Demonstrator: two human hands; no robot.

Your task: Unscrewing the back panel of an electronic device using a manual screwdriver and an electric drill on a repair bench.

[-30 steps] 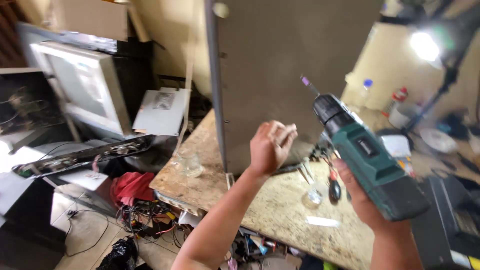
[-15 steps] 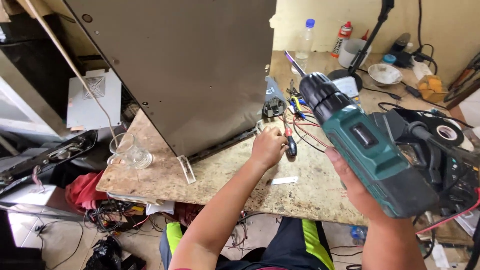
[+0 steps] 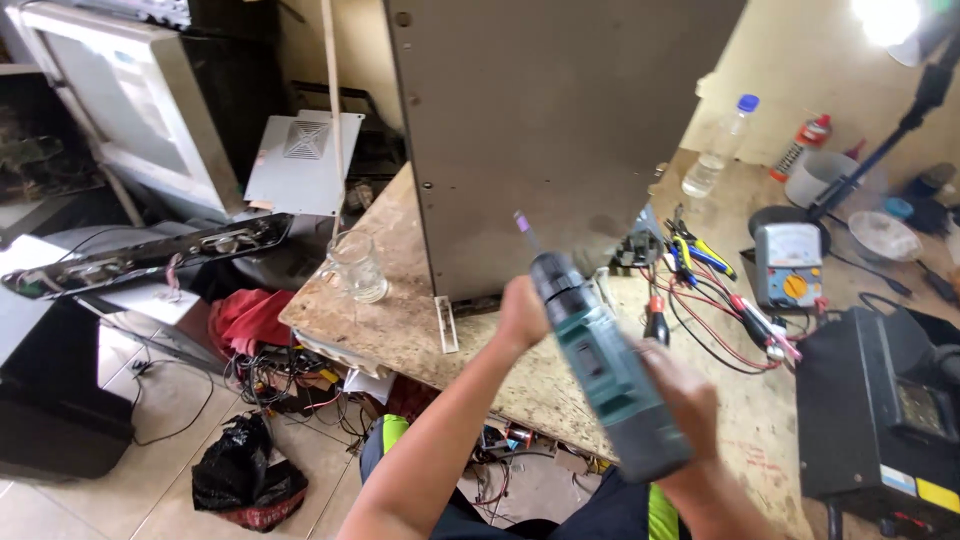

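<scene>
My right hand (image 3: 685,400) grips a green cordless drill (image 3: 600,370). The drill is blurred, and its bit points up and left across a tall grey metal panel (image 3: 540,130) that stands upright on the workbench (image 3: 400,320). My left hand (image 3: 522,312) is curled at the panel's lower edge, beside a small metal foot bracket (image 3: 446,322). Its fingers face away and the drill partly covers them, so I cannot see whether they hold anything.
A glass mug (image 3: 355,265) sits near the bench's left corner. Pliers and red and black test leads (image 3: 715,290), a multimeter (image 3: 790,265), a plastic bottle (image 3: 715,155) and a black box (image 3: 880,420) crowd the right. An old monitor (image 3: 120,100) and a black bag (image 3: 245,475) are on the left.
The drill has swung left and lower, and now points at the panel. My left hand has moved from the bench by the wires to the panel's bottom edge. The view has shifted.
</scene>
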